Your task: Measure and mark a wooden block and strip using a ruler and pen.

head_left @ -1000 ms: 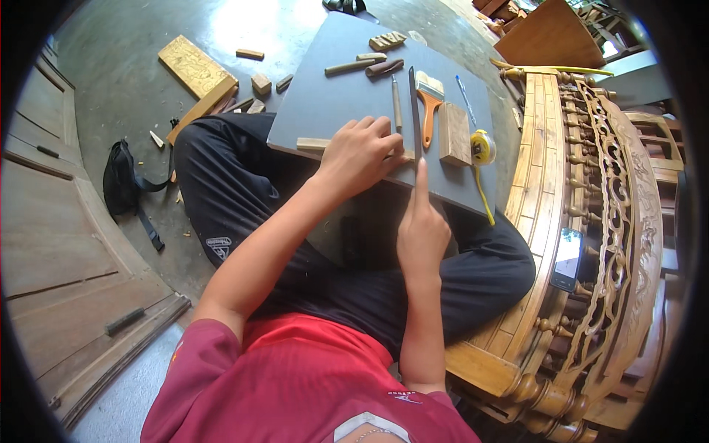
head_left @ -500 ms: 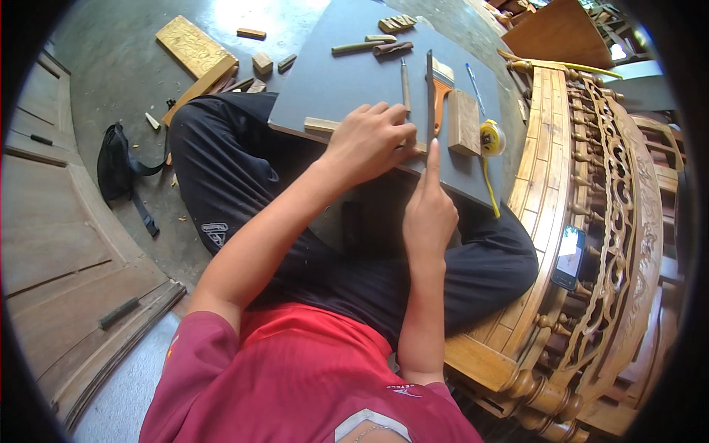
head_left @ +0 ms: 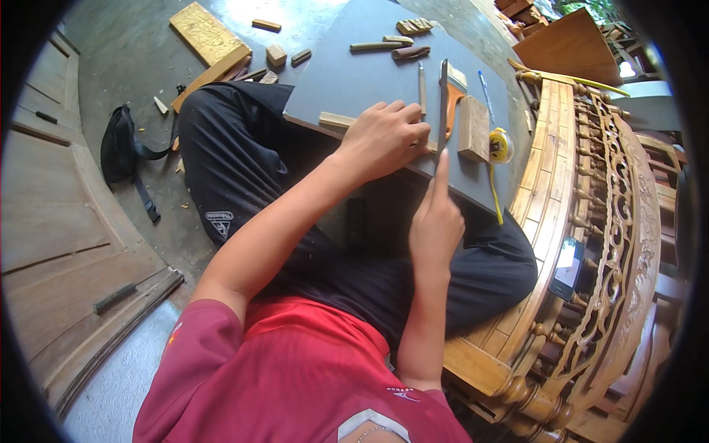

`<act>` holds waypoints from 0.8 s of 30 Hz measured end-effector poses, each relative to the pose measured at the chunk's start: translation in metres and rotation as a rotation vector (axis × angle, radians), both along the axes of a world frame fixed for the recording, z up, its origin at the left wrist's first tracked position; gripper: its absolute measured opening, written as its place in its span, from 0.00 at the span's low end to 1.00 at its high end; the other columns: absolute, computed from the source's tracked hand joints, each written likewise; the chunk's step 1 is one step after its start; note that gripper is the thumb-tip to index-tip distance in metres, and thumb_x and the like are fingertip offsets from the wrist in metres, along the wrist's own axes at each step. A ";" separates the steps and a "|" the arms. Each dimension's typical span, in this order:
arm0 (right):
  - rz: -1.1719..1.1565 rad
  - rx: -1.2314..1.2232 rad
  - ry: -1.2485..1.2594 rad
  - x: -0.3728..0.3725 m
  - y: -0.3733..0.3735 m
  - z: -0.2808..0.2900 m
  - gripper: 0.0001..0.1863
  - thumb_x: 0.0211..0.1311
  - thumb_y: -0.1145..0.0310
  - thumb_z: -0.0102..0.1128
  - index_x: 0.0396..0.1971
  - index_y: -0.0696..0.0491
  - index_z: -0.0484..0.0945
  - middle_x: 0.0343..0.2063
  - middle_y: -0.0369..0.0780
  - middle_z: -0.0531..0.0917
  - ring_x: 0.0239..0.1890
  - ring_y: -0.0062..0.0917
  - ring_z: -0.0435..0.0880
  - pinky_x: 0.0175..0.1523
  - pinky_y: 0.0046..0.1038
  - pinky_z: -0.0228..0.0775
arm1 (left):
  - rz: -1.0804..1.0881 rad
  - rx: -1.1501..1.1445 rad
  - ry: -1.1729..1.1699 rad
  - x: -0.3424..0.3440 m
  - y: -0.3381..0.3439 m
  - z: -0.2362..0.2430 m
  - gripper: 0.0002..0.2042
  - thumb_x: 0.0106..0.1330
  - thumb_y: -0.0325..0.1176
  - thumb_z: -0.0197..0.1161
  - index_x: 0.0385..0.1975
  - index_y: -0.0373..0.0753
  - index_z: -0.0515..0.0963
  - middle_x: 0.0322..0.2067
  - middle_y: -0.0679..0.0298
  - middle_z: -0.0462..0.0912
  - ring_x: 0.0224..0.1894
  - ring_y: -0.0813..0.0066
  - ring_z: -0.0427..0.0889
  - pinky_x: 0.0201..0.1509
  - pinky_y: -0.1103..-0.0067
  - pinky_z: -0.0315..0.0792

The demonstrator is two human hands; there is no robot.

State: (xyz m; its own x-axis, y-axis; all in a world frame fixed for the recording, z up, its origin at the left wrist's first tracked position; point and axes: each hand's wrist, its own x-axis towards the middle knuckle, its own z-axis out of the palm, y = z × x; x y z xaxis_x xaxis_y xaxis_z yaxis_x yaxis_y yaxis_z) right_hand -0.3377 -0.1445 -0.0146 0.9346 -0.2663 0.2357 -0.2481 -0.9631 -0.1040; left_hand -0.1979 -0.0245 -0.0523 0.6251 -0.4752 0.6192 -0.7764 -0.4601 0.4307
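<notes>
My left hand (head_left: 384,140) is closed on a narrow wood strip (head_left: 336,119), pressing it to the near edge of a grey board (head_left: 347,81). Part of the strip is hidden under that hand. My right hand (head_left: 437,225) grips a tool with a long, thin, dark blade (head_left: 444,96), index finger stretched along it. The blade points away from me, over the board, close by my left fingertips. Its handle is hidden in the palm, and edge-on I cannot tell its kind. Just right of it lie an orange-handled paintbrush (head_left: 453,100) and a wood block (head_left: 473,131).
A yellow tape measure (head_left: 501,145), a blue pen (head_left: 486,96), a slim pointed tool (head_left: 422,88) and small wood pieces (head_left: 377,46) lie on the board. A wooden bench (head_left: 543,177) bearing a phone (head_left: 566,269) stands right. Left are a black bag (head_left: 122,144) and wooden panels (head_left: 66,199).
The view has shifted a little, so the board and its things appear slightly further right and lower. Both hands keep their holds, with little visible movement against the board.
</notes>
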 end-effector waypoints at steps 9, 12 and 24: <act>0.008 0.027 0.006 -0.052 0.011 0.001 0.35 0.80 0.73 0.53 0.83 0.43 0.58 0.22 0.50 0.82 0.23 0.48 0.84 0.30 0.47 0.70 | 0.035 -0.010 -0.015 0.002 -0.004 -0.004 0.09 0.68 0.42 0.71 0.35 0.45 0.86 0.37 0.65 0.81 0.42 0.65 0.83 0.46 0.70 0.77; -0.035 0.092 0.017 -0.079 0.015 -0.002 0.33 0.82 0.72 0.52 0.83 0.43 0.59 0.19 0.48 0.80 0.20 0.45 0.82 0.28 0.45 0.69 | 0.032 0.004 -0.028 0.004 -0.001 -0.002 0.09 0.68 0.43 0.72 0.34 0.45 0.85 0.37 0.66 0.81 0.41 0.66 0.83 0.45 0.69 0.77; 0.007 -0.010 -0.003 0.019 -0.006 -0.003 0.38 0.74 0.74 0.55 0.82 0.44 0.58 0.24 0.48 0.85 0.26 0.48 0.86 0.34 0.50 0.76 | 0.022 0.022 0.009 0.000 -0.001 -0.003 0.10 0.67 0.45 0.73 0.33 0.47 0.83 0.36 0.68 0.79 0.41 0.68 0.82 0.45 0.69 0.77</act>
